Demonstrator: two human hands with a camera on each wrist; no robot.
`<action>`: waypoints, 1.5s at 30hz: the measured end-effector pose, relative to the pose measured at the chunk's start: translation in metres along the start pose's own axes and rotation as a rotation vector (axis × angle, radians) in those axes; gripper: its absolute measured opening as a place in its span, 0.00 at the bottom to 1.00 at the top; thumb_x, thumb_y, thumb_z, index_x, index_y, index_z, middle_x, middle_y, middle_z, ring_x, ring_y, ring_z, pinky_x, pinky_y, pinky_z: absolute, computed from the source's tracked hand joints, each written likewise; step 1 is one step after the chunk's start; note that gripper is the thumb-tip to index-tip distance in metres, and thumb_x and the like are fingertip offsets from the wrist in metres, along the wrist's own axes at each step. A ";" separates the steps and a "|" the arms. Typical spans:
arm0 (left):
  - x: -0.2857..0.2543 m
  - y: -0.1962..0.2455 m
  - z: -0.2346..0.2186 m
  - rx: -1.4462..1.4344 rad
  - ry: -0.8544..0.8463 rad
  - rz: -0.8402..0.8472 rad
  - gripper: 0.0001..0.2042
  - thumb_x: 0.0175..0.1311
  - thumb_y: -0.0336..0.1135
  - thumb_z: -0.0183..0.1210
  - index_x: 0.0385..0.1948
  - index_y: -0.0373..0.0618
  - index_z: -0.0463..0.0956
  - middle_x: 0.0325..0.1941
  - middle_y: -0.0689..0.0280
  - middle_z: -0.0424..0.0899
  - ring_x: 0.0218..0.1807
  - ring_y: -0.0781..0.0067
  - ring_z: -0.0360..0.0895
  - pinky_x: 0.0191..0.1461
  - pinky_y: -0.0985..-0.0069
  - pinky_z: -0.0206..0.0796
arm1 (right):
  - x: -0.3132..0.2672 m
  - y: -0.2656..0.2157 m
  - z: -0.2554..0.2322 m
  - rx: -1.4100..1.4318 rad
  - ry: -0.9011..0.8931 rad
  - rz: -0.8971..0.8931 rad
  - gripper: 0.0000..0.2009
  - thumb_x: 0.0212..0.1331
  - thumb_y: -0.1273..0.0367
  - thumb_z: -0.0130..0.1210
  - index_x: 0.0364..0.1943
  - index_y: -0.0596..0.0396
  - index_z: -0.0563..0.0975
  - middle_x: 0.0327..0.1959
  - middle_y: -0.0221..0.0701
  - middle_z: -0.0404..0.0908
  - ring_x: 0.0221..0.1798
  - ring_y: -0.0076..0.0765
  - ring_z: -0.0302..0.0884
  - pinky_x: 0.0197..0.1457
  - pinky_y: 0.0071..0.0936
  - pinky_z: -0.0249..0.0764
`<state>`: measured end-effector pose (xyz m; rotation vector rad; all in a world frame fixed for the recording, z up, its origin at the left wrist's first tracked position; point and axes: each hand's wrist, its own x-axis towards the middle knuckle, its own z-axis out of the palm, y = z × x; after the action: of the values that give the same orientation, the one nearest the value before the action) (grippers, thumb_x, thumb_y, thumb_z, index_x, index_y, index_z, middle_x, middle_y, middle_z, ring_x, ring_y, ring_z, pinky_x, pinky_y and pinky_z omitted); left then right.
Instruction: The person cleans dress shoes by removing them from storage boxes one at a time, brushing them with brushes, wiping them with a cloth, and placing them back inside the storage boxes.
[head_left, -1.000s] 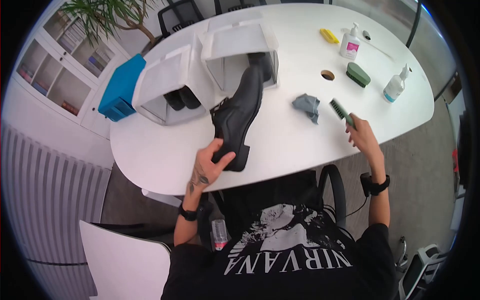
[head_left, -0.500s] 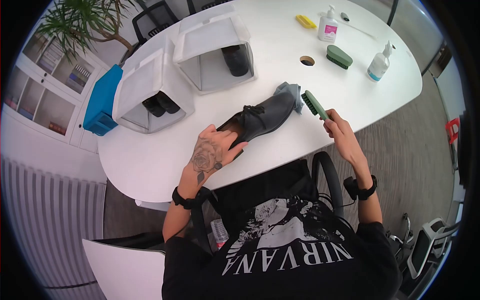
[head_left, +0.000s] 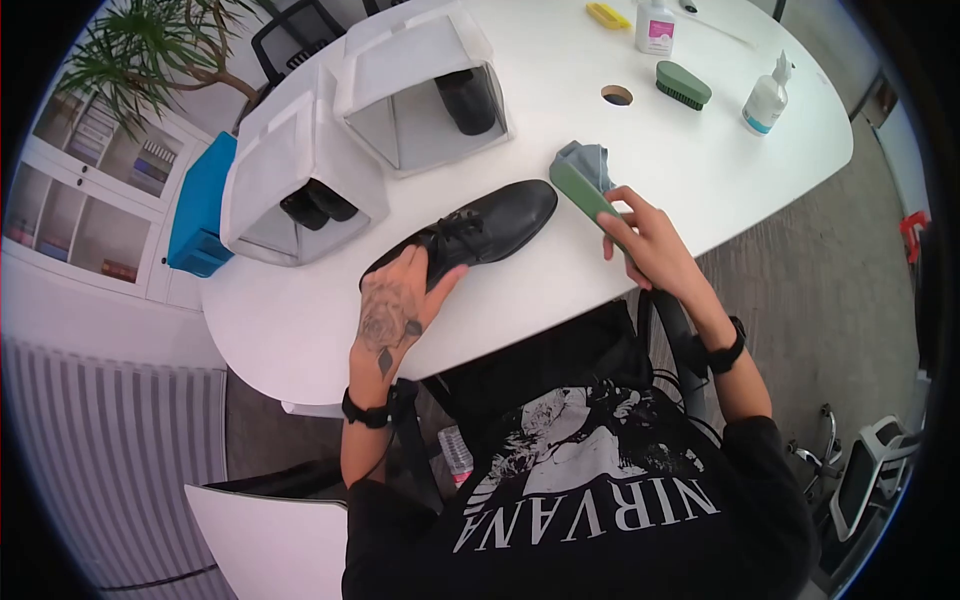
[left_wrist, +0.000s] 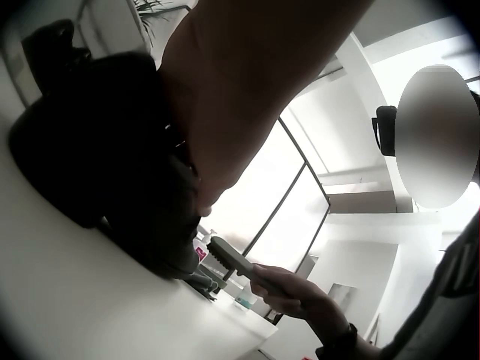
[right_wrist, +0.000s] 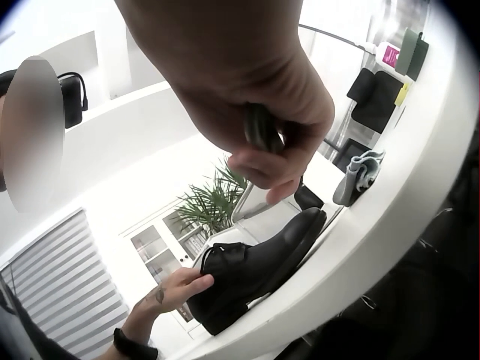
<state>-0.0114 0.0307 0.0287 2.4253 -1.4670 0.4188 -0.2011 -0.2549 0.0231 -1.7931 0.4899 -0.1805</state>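
Between the black shoe [head_left: 505,222] and the near edge of the counter [head_left: 505,302], a hand could pass freely. The white boxes [head_left: 300,150] wall off its far side; the handheld green brush [head_left: 590,200] and grey cloth [head_left: 585,160] obstruct its toe end.

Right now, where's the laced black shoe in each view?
Head: the shoe is just above centre, on the table.
Left wrist: the shoe is a dark shape filling much of the left.
Right wrist: the shoe is lower middle.
Shared landmark: the right hand.
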 end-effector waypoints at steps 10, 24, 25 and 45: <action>0.000 0.006 0.029 0.063 -0.019 -0.157 0.27 0.69 0.57 0.65 0.28 0.34 0.84 0.28 0.51 0.87 0.29 0.49 0.86 0.36 0.62 0.78 | 0.057 0.017 0.026 -0.071 -0.064 0.068 0.23 0.80 0.53 0.49 0.34 0.61 0.78 0.17 0.26 0.71 0.14 0.22 0.69 0.14 0.26 0.62; 0.003 -0.001 0.032 0.051 0.073 -0.055 0.28 0.66 0.57 0.67 0.23 0.34 0.81 0.25 0.53 0.84 0.26 0.54 0.85 0.31 0.69 0.76 | 0.039 0.017 0.040 0.021 -0.368 0.227 0.26 0.78 0.48 0.49 0.33 0.57 0.77 0.19 0.26 0.70 0.11 0.21 0.64 0.11 0.25 0.59; 0.002 0.000 0.031 0.058 0.083 -0.051 0.28 0.67 0.57 0.67 0.24 0.34 0.81 0.25 0.54 0.84 0.26 0.54 0.85 0.30 0.68 0.76 | 0.049 0.022 0.033 0.038 -0.312 0.224 0.26 0.78 0.48 0.49 0.32 0.58 0.76 0.20 0.26 0.71 0.11 0.21 0.64 0.12 0.25 0.60; 0.001 0.001 0.032 0.065 0.068 -0.074 0.28 0.68 0.57 0.66 0.23 0.33 0.82 0.26 0.52 0.85 0.27 0.53 0.85 0.32 0.68 0.77 | 0.050 0.032 0.011 0.003 -0.078 0.162 0.27 0.79 0.48 0.48 0.31 0.58 0.76 0.20 0.26 0.73 0.13 0.20 0.67 0.12 0.25 0.61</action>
<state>-0.0088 0.0177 0.0000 2.4814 -1.3510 0.5348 -0.1597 -0.2728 -0.0169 -1.7420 0.5761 0.0009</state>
